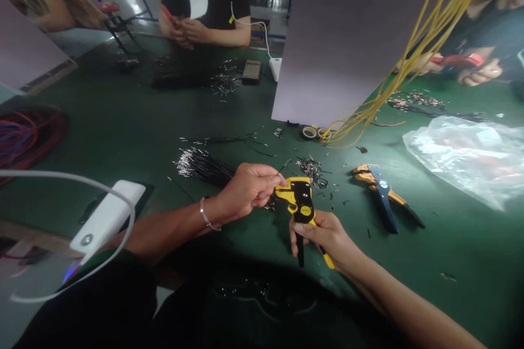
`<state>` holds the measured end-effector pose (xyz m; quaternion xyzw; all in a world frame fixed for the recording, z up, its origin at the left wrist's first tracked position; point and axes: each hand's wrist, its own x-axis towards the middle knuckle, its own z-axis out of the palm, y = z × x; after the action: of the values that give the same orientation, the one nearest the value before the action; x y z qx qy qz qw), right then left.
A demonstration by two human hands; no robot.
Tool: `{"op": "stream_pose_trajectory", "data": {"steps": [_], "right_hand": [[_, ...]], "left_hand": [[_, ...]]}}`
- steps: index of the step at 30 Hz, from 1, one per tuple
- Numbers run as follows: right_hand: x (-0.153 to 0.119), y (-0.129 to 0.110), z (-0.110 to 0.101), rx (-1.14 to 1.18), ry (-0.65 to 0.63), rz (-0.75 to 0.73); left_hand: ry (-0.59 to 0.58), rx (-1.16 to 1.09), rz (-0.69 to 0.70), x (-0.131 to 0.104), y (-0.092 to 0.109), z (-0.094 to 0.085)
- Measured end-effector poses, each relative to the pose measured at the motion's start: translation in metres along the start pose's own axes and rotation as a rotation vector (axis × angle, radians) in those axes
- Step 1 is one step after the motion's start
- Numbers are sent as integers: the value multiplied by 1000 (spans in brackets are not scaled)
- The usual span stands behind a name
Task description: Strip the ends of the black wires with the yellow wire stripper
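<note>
My right hand (321, 234) is wrapped round the handles of a yellow and black wire stripper (302, 196), its jaws pointing up and left. At those jaws my left hand (256, 188) is pinched on a thin black wire (283, 168), whose end shows just above the fingertips. Behind my left hand lies a bundle of black wires (208, 168) with shiny metal tips at its left end. Beyond the stripper, a small heap of black wire scraps (311, 170) is scattered on the green table.
A second wire stripper (382, 191) and a clear plastic bag (470, 152) lie to the right. Yellow wires (393, 92) hang beside a pale upright panel (335, 38), with tape rolls (310, 132) at its foot. A white power strip (108, 215) sits left. Co-workers' hands (190, 31) hold tools opposite.
</note>
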<state>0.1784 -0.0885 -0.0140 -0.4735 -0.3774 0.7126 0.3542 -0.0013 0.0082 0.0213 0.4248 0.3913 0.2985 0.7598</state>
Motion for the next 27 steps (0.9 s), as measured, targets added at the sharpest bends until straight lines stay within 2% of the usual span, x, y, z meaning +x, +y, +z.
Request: {"op": "stream_pose_trajectory", "data": {"steps": [13, 18, 20, 23, 24, 27], "right_hand": [[-5, 6, 7, 27, 1, -19], [0, 6, 2, 18, 33, -23], [5, 0, -10, 42, 90, -24], [6, -11, -29, 129, 393, -143], [5, -13, -32, 133, 410, -184], [2, -13, -29, 67, 260, -172]], "left_hand": [[6, 21, 17, 12, -1, -7], [4, 19, 0, 3, 0, -3], [5, 17, -2, -2, 1, -1], [-12, 19, 15, -6, 3, -2], [-8, 13, 16, -5, 4, -3], [15, -12, 35, 1, 8, -8]]}}
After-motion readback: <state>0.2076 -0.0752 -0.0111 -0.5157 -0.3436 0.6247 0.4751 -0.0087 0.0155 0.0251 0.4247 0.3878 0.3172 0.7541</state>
